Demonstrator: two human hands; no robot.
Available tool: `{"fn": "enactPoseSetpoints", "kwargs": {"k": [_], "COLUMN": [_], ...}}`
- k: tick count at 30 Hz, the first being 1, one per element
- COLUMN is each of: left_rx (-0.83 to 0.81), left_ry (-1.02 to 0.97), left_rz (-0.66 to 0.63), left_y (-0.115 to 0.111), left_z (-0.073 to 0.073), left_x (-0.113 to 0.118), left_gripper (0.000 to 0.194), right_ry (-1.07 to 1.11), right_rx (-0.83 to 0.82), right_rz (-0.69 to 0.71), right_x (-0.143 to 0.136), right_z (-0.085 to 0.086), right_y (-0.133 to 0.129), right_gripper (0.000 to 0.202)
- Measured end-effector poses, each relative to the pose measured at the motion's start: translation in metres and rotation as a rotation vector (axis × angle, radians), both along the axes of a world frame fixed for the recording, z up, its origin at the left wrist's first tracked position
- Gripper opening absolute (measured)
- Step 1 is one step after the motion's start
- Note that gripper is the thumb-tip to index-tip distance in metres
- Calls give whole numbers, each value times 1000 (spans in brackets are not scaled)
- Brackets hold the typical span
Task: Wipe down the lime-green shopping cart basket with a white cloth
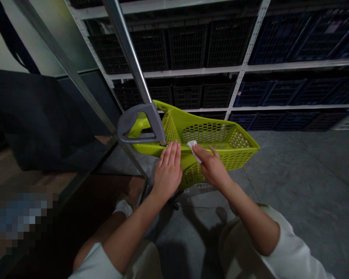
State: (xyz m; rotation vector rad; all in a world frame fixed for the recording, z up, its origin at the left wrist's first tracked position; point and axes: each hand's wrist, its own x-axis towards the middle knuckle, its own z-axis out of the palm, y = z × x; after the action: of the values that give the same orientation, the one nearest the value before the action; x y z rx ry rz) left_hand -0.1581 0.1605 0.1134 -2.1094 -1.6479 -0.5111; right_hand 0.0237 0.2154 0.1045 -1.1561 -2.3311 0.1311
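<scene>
A lime-green plastic shopping trolley (205, 123) with honeycomb-pattern walls stands in front of me, its grey handle (155, 121) at the left end. My left hand (169, 166) lies on the near rim close to that handle, fingers stretched out and side by side, holding nothing. Further right along the same rim, my right hand (213, 164) presses a small white cloth (193, 149) against the edge. The cloth is folded, partly covered by the fingers; whether it is fabric or paper is unclear. The trolley's lower frame and wheels are mostly hidden.
Behind the trolley, white metal shelving (241, 73) carries rows of dark plastic crates (189, 42). A shiny metal pole (130, 50) rises behind the handle. On the left are a metal frame bar (75, 77) and dark fabric (40, 116). Grey floor (302, 170) extends to the right.
</scene>
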Motion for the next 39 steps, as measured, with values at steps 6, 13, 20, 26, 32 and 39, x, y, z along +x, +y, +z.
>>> {"fn": "enactPoseSetpoints", "kwargs": {"k": [6, 13, 20, 26, 32, 39], "left_rx": [-17, 12, -4, 12, 29, 10], "left_ry": [24, -20, 0, 1, -26, 24], "left_rz": [3, 7, 6, 9, 13, 7], "left_y": [-2, 0, 0, 0, 2, 0], "left_z": [2, -2, -1, -2, -4, -2], "left_x": [-2, 4, 1, 2, 3, -1], "left_gripper": [69, 69, 70, 72, 69, 70], "right_ry": [-291, 28, -144, -214, 79, -218], "right_rx": [-73, -90, -95, -90, -14, -100], "right_rz": [-520, 97, -217, -412, 180, -348], "right_x": [44, -18, 33, 35, -35, 31], "right_z": [6, 14, 4, 7, 8, 6], "right_y": [17, -5, 6, 13, -5, 15], "right_gripper": [46, 75, 63, 53, 80, 55]}}
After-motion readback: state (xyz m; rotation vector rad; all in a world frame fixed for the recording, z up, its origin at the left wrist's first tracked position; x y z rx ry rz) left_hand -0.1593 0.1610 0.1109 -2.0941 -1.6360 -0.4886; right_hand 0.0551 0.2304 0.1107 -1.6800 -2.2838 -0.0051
